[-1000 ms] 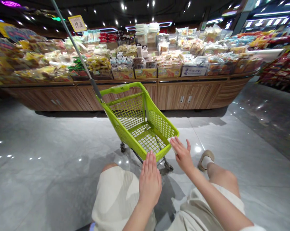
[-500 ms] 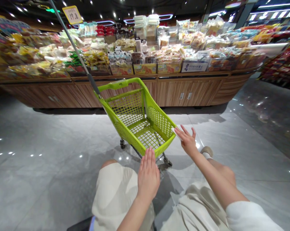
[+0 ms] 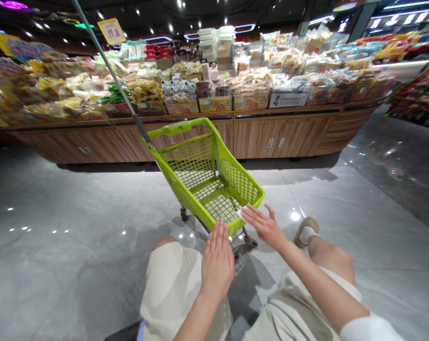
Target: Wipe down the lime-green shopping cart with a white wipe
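Observation:
A green plastic shopping cart (image 3: 180,187) with a mesh basket stands before me, its near end by my knees. My left hand (image 3: 217,265) lies with straight fingers against the basket's near edge, and no object shows in it. At the near right part of the rim, my right hand (image 3: 266,226) presses a small white wipe (image 3: 240,213) with its fingertips. Most of the wipe is hidden under the fingers. The basket's mesh floor shows nothing lying on it.
Behind the cart runs a wooden display counter (image 3: 285,137) heaped with packaged foods. A metal pole (image 3: 107,66) with a price sign (image 3: 111,31) rises at the cart's left. My legs frame the cart's near end on the grey tiled floor (image 3: 93,203).
My right hand has slid the wipe leftward and nearer along the rim, from the right corner toward my left hand. My left hand stays at the near edge.

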Demonstrator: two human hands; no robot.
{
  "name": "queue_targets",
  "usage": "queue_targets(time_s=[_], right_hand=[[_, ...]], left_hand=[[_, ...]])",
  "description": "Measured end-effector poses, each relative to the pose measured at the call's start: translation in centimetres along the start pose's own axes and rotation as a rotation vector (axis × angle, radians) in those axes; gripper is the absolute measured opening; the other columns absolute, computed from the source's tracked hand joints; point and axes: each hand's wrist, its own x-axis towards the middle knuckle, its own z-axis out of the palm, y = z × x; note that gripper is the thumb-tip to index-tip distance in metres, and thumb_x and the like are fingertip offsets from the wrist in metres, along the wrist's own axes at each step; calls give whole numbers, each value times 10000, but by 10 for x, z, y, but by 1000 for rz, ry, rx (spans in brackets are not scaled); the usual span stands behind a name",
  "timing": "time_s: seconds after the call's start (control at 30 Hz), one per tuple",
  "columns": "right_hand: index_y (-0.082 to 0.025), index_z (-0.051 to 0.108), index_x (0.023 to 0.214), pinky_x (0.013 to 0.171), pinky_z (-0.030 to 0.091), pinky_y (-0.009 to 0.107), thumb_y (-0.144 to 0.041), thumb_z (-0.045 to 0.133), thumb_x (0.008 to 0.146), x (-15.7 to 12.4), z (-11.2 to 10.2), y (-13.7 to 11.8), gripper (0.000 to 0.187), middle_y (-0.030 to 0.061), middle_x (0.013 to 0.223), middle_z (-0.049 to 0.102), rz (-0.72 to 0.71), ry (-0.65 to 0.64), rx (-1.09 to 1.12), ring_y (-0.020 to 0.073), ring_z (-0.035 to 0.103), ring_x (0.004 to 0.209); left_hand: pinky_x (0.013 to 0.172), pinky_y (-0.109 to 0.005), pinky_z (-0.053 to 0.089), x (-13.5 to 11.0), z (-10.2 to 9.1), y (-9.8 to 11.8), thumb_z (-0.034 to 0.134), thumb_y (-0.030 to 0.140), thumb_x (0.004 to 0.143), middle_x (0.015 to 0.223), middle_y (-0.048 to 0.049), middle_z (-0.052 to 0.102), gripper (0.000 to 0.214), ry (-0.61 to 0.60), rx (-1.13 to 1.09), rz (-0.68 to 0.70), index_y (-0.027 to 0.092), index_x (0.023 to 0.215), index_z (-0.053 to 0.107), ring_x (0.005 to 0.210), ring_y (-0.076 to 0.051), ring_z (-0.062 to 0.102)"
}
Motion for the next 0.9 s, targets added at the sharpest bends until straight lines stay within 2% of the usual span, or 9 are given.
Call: queue_targets(time_s=[0.1,0.17,0.33,0.43,0.5,0.63,0.77,0.83,0.9], right_hand=[[-277,376,1463,1180,53,482,25,358,768,-6,-7,56,758,35,1386,577,121,39,-143,178,415,1382],[-266,394,1453,1173,69,506,19,376,741,-5,-6,63,767,43,1394,570,227,55,-179,201,397,1395],[-234,295,1508,1175,74,529,-29,385,748,9,11,-23,792,72,1388,576,392,129,-68,219,383,1404],[-209,245,1528,1183,69,518,-76,375,796,15,18,-79,756,85,1397,566,270,113,49,220,368,1413],[-198,249,1526,1186,61,507,-83,368,819,15,19,-89,726,89,1419,543,165,63,101,214,352,1422],[-283,315,1495,1188,14,497,-2,337,820,3,8,-29,731,33,1399,565,37,10,82,169,382,1403],[-293,410,1442,1177,42,532,28,366,758,-5,-9,48,756,20,1387,576,207,30,-60,198,394,1397],[-270,442,1424,1174,75,544,16,394,731,-2,-10,50,751,34,1392,571,305,42,-106,222,379,1406],[-242,434,1433,1177,89,549,-4,410,726,6,-6,21,746,56,1383,580,371,69,-98,234,367,1414]], left_hand=[[1154,-430,359,1,-2,0,356,99,914,1588,-119,273,700,-2,-6,10,124,1545,56,1475,-224,218],[1153,-430,362,1,-3,2,354,102,917,1589,-120,268,695,-2,-11,12,125,1546,58,1475,-226,217],[1155,-434,362,3,-1,8,372,105,917,1592,-112,263,710,-6,-4,-13,132,1546,42,1481,-224,191],[1152,-436,365,3,0,8,371,110,920,1586,-124,274,711,-6,8,-19,121,1545,31,1479,-230,202],[1155,-433,359,2,0,7,367,102,917,1583,-131,279,708,-9,18,-21,112,1544,38,1476,-232,212],[1157,-429,354,0,-2,4,365,80,899,1584,-121,284,709,-14,28,-14,114,1544,72,1475,-228,217],[1152,-419,365,0,-3,4,372,79,898,1588,-117,273,697,-24,40,0,97,1539,99,1480,-221,202],[1149,-419,370,1,-3,6,377,92,905,1589,-118,271,690,-24,36,0,93,1538,101,1481,-220,197],[1147,-424,374,2,-2,8,377,99,910,1588,-118,273,690,-20,26,-8,99,1539,92,1481,-219,198]])
